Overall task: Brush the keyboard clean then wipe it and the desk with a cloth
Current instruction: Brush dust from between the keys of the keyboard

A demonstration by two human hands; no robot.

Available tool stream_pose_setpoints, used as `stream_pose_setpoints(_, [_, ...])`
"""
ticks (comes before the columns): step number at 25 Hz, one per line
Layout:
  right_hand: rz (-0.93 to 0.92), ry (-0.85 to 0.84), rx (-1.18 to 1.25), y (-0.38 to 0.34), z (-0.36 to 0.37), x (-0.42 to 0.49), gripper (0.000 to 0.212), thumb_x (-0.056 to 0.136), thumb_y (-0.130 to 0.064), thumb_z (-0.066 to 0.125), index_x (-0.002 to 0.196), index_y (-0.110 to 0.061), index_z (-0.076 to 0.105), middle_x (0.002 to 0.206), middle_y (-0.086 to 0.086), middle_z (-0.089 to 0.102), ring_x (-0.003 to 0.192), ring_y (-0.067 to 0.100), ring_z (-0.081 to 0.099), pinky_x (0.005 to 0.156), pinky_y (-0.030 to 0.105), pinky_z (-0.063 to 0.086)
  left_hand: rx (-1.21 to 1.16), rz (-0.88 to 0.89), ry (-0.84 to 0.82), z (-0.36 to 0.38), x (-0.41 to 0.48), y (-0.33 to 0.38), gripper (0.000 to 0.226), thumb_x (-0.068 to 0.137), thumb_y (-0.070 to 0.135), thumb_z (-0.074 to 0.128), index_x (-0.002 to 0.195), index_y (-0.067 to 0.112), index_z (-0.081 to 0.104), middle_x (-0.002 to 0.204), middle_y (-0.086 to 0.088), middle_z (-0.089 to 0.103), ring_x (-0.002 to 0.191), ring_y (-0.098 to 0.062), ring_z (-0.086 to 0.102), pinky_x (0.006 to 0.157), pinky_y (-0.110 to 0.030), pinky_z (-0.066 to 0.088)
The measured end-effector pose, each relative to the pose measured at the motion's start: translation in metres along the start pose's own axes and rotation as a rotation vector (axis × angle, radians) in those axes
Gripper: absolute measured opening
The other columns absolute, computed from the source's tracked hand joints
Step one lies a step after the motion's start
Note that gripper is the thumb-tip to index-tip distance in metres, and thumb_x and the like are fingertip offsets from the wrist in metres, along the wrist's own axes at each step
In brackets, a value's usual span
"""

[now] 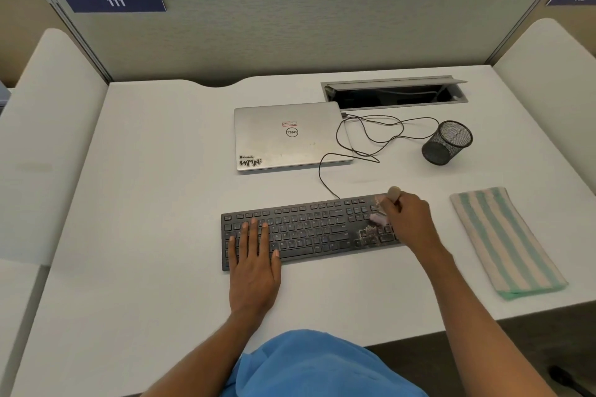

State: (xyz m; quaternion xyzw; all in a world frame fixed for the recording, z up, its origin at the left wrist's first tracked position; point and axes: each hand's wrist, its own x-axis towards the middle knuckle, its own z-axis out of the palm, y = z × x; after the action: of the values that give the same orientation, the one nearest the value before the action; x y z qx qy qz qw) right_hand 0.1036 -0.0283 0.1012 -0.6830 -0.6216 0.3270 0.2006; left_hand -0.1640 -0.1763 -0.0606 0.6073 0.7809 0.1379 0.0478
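Hands at work on a dusty keyboard (pixel 309 229): the left hand (pixel 254 255) lies flat, fingers straight and spread, pressing the left end of the keys to steady the board, while the right hand (pixel 409 219) is curled tight around a small wooden-handled brush (pixel 394 193), its blurred bristles down on the number pad at the right end. A pale patch of dust (pixel 367 231) shows just below the bristles, so the brushing stage appears under way and not finished. The striped cloth (pixel 506 242) lies folded on the bench (pixel 154 203) to the right of the keyboard, well apart from both hands; wiping the keyboard and the bench looks yet to begin. Behind sit a closed Dell laptop (pixel 287 135) and a mesh pen cup (pixel 446 142).
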Motion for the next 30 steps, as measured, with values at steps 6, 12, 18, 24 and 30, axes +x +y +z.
stream_pose_setpoints(6, [-0.09,-0.08,0.012,-0.014,0.029,0.001,0.033,0.102,-0.024,0.056,0.084,0.001,0.067,0.074,0.011,0.073,0.049,-0.009,0.058,0.047,0.007,0.037,0.009,0.003,-0.001,0.0,0.0,-0.001,0.064,0.108,0.039,0.031,0.167,0.013,0.027,0.176,-0.01,0.018,0.164,-0.025,0.007,0.132,-0.055,0.009])
stream_pose_setpoints(12, [-0.014,-0.119,0.035,0.002,0.03,0.003,0.027,0.103,-0.018,0.054,0.086,0.0,0.062,0.073,-0.005,0.07,0.056,0.001,0.068,0.045,0.01,0.04,-0.006,0.005,0.006,-0.001,0.0,-0.001,0.064,0.108,0.039,0.031,0.166,0.013,0.028,0.175,-0.009,0.019,0.164,-0.025,0.009,0.132,-0.055,0.009])
stream_pose_setpoints(18, [-0.066,0.063,-0.056,0.008,0.027,0.007,0.029,0.101,-0.021,0.057,0.077,-0.005,0.064,0.076,0.008,0.069,0.065,0.011,0.067,0.053,0.009,0.041,0.005,0.008,0.005,0.0,-0.001,-0.001,0.063,0.109,0.039,0.029,0.167,0.013,0.027,0.176,-0.009,0.017,0.164,-0.024,0.007,0.132,-0.054,0.008])
stream_pose_setpoints(24, [-0.039,-0.018,0.069,0.009,0.029,-0.001,0.028,0.103,-0.017,0.057,0.086,0.003,0.065,0.077,0.007,0.071,0.06,-0.013,0.066,0.053,0.012,0.052,0.001,0.009,0.009,-0.001,0.0,-0.001,0.063,0.11,0.04,0.028,0.167,0.013,0.027,0.176,-0.009,0.016,0.164,-0.024,0.006,0.132,-0.054,0.007])
stream_pose_setpoints(30, [-0.079,0.082,0.032,-0.005,0.029,0.007,0.03,0.103,-0.02,0.058,0.081,-0.002,0.067,0.072,0.003,0.071,0.058,-0.013,0.063,0.053,0.008,0.045,-0.002,0.007,-0.004,0.0,0.0,-0.001,0.063,0.11,0.041,0.027,0.167,0.014,0.026,0.176,-0.009,0.015,0.164,-0.024,0.006,0.132,-0.054,0.008])
